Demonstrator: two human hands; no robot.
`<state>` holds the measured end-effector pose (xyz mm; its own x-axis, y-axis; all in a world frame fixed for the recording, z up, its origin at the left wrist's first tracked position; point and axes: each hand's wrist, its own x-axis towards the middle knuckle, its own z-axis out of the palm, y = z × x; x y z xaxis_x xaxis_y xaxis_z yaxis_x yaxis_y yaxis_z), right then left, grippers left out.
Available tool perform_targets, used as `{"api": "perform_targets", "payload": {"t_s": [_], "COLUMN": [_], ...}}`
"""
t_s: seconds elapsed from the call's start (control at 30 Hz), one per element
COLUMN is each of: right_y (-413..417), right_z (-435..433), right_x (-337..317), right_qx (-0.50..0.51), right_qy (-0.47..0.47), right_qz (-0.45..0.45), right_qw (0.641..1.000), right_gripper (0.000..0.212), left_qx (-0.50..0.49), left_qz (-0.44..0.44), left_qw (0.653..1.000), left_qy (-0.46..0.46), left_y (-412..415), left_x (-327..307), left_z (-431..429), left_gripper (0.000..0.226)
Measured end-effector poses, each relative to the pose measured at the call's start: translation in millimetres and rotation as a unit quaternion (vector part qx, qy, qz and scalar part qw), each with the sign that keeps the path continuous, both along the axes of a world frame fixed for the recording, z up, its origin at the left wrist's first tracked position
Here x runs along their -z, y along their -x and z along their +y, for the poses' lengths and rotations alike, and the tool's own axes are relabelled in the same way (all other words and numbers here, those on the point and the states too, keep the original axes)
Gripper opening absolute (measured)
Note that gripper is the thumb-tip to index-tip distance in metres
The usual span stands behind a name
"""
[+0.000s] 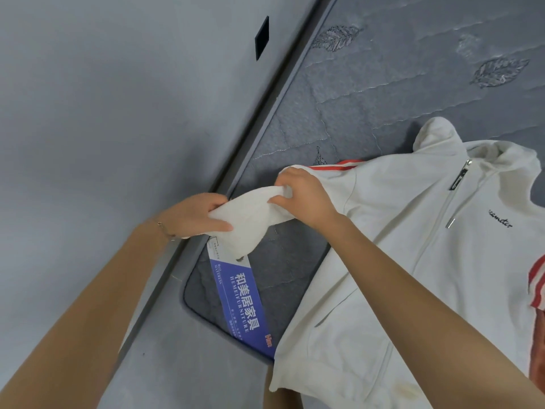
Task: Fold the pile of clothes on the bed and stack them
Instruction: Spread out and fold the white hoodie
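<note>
Hoodie [398, 231]: white, front up on the bed [383, 84], filling the right half of the frame. Body spread flat, no fold in it.

Left hand [197, 215] is clamped round the end of the sleeve [250, 214], centre frame. Right hand [303, 199] pinches the same sleeve nearer the shoulder. Between them the sleeve is raised off the bed.

Judgement: early, at the sleeve-in fold. Other sleeve, body folds and stacking all remain. No folded stack in view.
</note>
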<state>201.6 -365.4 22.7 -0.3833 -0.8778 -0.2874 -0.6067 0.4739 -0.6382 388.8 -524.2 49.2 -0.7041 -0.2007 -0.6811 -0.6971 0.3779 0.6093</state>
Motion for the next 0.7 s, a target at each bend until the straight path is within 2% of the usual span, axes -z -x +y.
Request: {"api": "perform_targets", "payload": {"t_s": [0.1, 0.2, 0.3, 0.4, 0.5, 0.6, 0.7], "right_y": [11, 15, 14, 12, 10, 12, 21], "right_z": [15, 28, 41, 59, 86, 118, 149], "right_x": [0, 3, 1, -10, -16, -20, -21], "right_qx": [0.047, 0.109, 0.177, 0.260, 0.316, 0.355, 0.381], "right_qy": [-0.050, -0.052, 0.008, 0.056, 0.083, 0.111, 0.132], "right_qz": [-0.003, -0.015, -0.080, -0.179, -0.256, -0.331, -0.389], "right_qw": [0.998, 0.993, 0.981, 0.947, 0.910, 0.867, 0.829], "right_gripper": [0.028, 0.027, 0.043, 0.039, 0.022, 0.030, 0.028], "left_qx": [0.006, -0.051, -0.145, -0.250, -0.261, -0.275, -0.271], "left_qz": [-0.032, 0.017, 0.075, 0.121, 0.139, 0.118, 0.078], "left_qw": [0.999, 0.999, 0.986, 0.958, 0.946, 0.923, 0.902], "left_qy": [0.026, 0.005, -0.008, -0.077, -0.133, -0.242, -0.326], "left_y": [-14, -4, 23, 58, 98, 131, 151], "left_x": [3, -5, -8, -11, -13, -10, 2], "left_z": [-8, 0, 19, 49, 91, 135, 168], "left_gripper": [0.038, 0.028, 0.016, 0.008, 0.009, 0.016, 0.028]}}
